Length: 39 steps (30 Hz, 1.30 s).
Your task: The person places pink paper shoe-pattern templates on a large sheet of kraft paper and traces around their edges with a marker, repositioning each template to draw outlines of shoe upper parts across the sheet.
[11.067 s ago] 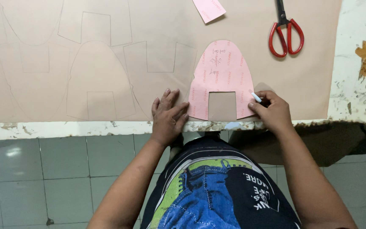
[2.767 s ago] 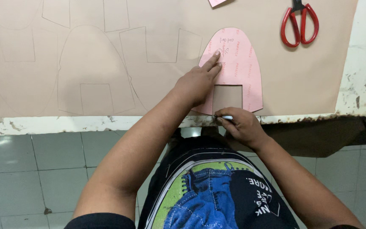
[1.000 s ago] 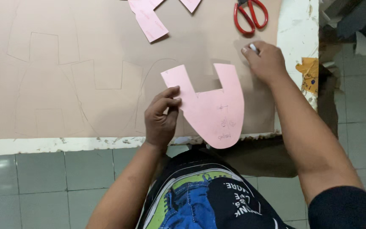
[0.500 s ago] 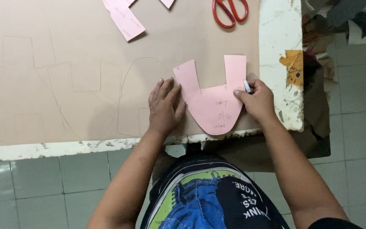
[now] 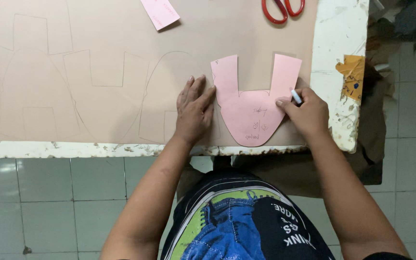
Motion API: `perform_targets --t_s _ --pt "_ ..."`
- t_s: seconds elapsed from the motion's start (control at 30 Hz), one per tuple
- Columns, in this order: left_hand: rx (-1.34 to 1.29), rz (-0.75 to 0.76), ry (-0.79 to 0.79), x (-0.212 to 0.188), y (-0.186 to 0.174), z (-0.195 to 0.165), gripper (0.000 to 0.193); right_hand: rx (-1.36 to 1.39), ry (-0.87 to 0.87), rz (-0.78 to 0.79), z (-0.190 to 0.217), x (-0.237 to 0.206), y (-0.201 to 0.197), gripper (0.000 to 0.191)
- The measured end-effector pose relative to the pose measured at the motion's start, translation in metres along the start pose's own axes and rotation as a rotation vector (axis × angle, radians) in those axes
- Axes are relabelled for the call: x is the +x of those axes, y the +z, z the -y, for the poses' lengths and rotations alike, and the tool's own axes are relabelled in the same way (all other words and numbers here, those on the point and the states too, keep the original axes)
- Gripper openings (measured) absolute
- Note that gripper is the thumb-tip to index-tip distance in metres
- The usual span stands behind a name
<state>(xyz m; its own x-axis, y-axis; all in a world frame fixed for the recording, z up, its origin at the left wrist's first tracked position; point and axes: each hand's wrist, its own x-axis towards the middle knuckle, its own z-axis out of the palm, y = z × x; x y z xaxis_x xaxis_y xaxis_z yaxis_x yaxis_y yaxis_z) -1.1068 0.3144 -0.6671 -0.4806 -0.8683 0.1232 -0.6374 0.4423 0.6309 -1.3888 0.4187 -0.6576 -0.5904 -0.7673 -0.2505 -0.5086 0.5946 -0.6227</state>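
A pink U-shaped template [image 5: 251, 108] lies on the tan sheet [image 5: 121, 38] near the counter's [image 5: 338, 29] front right corner, its two prongs pointing to the far edge. The left hand [image 5: 193, 110] lies flat, fingers spread, just beside the template's left edge, perhaps touching it. The right hand [image 5: 306, 113] is closed around a white marker [image 5: 296, 96], tip at the right prong. Red scissors [image 5: 282, 7] and a pink slip [image 5: 160, 12] lie by the far edge.

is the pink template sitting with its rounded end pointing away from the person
No, the pink template lies with its rounded end toward the person and its two straight legs pointing away.
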Motion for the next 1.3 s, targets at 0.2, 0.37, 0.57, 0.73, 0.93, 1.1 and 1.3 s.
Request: perform_targets --t_s 0.2,0.37,0.57,0.73,0.93,1.1,1.3 --pt "-0.007 0.015 -0.025 0.001 0.002 0.000 0.037 -0.047 0.007 -0.013 0.004 0.000 0.000 0.052" --pt "-0.014 0.014 -0.015 -0.001 0.004 0.002 0.040 -0.060 0.027 -0.013 0.005 -0.001 0.000 0.052" --pt "-0.037 0.032 -0.033 -0.001 0.003 0.003 0.040 -0.087 0.040 -0.006 0.012 -0.003 -0.001 0.051" --pt "-0.037 0.033 -0.050 0.000 0.001 0.003 0.040 -0.104 0.109 0.046 0.019 -0.005 -0.002 0.048" --pt "-0.039 0.036 -0.051 -0.001 -0.002 0.003 0.040 -0.119 0.046 0.037 0.021 -0.006 -0.002 0.047" --pt "-0.024 0.019 -0.024 -0.002 -0.003 0.004 0.042 -0.141 0.052 0.043 0.022 -0.005 -0.001 0.049" --pt "-0.017 0.025 -0.014 -0.005 -0.003 0.007 0.045 -0.127 0.096 0.084 0.028 -0.008 -0.005 0.048"
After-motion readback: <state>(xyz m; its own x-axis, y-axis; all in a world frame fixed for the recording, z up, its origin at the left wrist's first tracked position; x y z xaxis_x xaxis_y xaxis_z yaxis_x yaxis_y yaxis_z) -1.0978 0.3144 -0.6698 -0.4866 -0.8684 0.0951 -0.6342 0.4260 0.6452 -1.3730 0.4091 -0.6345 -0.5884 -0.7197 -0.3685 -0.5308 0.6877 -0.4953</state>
